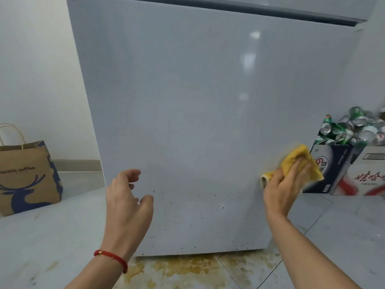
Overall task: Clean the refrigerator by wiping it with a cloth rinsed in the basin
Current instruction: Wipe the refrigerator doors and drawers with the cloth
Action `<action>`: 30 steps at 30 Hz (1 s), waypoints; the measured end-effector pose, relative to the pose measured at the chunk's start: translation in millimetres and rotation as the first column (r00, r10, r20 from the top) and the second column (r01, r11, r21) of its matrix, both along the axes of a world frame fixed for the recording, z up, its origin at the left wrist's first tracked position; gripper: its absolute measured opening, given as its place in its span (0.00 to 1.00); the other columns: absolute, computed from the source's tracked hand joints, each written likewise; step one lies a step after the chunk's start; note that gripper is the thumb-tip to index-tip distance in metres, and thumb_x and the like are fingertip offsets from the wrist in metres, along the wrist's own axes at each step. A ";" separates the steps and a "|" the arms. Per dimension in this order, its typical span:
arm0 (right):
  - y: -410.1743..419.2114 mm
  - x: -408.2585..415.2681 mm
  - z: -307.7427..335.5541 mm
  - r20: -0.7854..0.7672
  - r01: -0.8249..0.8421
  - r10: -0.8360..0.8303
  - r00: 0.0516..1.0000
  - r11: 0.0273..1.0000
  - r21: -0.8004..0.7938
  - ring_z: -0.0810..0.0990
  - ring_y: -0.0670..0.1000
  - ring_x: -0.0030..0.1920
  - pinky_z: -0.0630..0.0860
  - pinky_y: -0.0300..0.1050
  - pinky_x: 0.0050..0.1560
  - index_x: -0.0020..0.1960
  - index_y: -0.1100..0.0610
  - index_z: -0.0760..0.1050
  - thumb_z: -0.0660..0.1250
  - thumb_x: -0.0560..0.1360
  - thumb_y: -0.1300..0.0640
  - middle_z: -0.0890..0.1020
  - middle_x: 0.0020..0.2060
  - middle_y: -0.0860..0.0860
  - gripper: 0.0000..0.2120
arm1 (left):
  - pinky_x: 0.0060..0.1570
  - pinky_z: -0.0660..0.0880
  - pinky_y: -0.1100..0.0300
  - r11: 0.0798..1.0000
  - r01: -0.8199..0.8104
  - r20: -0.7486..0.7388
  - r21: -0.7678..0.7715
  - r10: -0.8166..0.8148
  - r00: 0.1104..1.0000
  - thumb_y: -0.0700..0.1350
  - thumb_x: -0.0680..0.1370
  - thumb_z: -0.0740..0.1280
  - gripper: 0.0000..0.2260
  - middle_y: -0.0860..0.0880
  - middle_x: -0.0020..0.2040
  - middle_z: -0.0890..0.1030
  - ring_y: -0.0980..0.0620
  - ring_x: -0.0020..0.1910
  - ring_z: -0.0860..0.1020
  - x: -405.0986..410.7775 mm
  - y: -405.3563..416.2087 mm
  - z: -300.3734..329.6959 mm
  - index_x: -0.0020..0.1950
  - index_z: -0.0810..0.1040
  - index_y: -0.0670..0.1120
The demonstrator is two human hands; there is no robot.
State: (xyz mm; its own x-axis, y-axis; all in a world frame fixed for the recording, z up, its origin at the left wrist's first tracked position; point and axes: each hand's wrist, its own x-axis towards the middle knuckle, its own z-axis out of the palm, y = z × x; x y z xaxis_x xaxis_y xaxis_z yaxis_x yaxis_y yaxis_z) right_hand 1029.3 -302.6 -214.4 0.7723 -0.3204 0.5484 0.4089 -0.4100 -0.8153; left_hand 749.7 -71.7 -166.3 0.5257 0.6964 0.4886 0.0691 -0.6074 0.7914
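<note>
The grey refrigerator door (198, 122) fills the middle of the view, with small dark specks scattered over its lower part. My right hand (285, 184) presses a yellow cloth (295, 159) flat against the door's lower right edge, fingers spread over it. My left hand (127, 201) hovers in front of the door's lower left, fingers loosely curled and holding nothing. A red string bracelet circles the left wrist. No basin is in view.
A brown paper coffee bag (29, 176) stands on the floor at the left. Cardboard boxes (341, 172) heaped with empty cans (354, 128) stand at the right. Yellow-brown stains (187, 265) cover the floor tiles under the refrigerator.
</note>
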 end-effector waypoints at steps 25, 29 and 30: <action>175.0 -215.6 -1.4 -0.296 -0.959 0.931 0.216 0.259 0.116 0.76 0.44 0.68 0.73 0.39 0.66 0.78 0.43 0.68 0.54 0.86 0.61 0.77 0.68 0.43 0.24 | 0.44 0.74 0.62 0.981 -0.135 -0.089 -0.136 0.124 0.988 0.35 0.80 0.64 0.11 0.50 0.53 0.80 0.54 0.48 0.78 -24.4 32.1 13.9 0.59 0.76 0.47; 184.9 -238.7 10.2 -0.250 -0.632 0.953 -0.173 0.088 0.770 0.80 0.63 0.49 0.75 0.61 0.51 0.59 0.60 0.82 0.62 0.81 0.58 0.81 0.50 0.62 0.13 | 0.46 0.76 0.59 0.963 -0.258 -0.168 -0.080 0.242 0.956 0.39 0.82 0.61 0.08 0.51 0.51 0.81 0.52 0.50 0.78 -90.8 64.8 32.9 0.56 0.77 0.47; 187.2 -244.3 11.6 -0.204 -0.532 0.942 -0.268 0.032 0.846 0.81 0.66 0.52 0.76 0.64 0.56 0.60 0.63 0.81 0.63 0.79 0.56 0.82 0.54 0.65 0.15 | 0.49 0.78 0.54 0.956 -0.280 -0.261 -0.090 0.249 0.933 0.41 0.82 0.61 0.07 0.50 0.51 0.81 0.51 0.51 0.79 -112.2 72.4 35.1 0.56 0.77 0.49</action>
State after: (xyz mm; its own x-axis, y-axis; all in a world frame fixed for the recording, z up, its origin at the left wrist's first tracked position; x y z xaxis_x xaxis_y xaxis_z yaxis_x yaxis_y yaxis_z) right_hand 785.0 -115.5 -202.8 0.4041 0.9009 -0.1586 -0.5464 0.0987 -0.8317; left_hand 637.5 0.7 -131.2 0.4060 0.8731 0.2698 0.4146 -0.4391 0.7971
